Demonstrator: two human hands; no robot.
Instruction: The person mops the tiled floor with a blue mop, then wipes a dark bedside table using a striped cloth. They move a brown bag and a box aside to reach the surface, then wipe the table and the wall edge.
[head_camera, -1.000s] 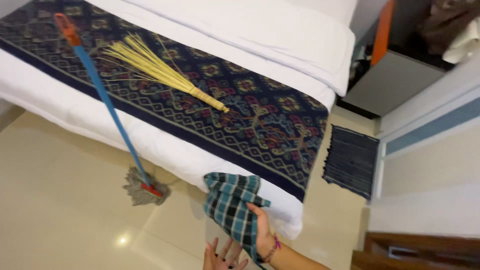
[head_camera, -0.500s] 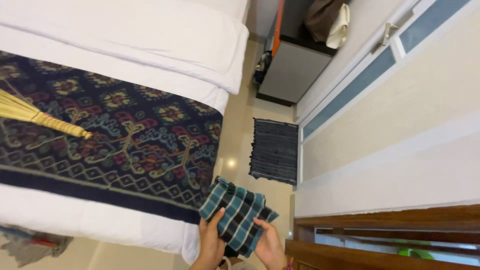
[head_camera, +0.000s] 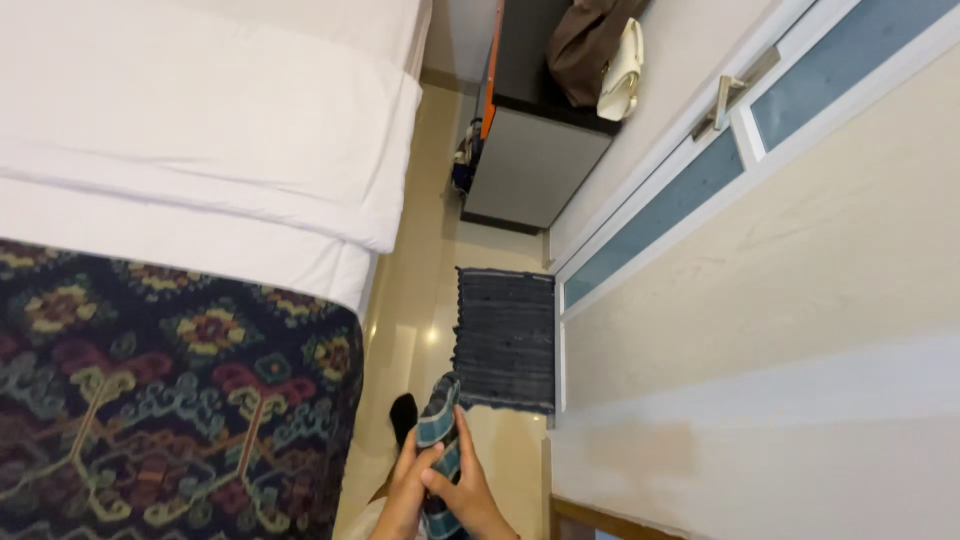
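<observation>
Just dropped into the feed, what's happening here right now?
A person stands in the narrow aisle between the bed and the wall, holding a teal-and-white checked cloth bunched up in both hands. The left hand and right hand close around its lower part, low in the frame. Beside them, a dark patterned runner lies across the foot of the bed. A dark striped mat lies on the tiled floor ahead, in front of a door, with a grey cabinet beyond it.
</observation>
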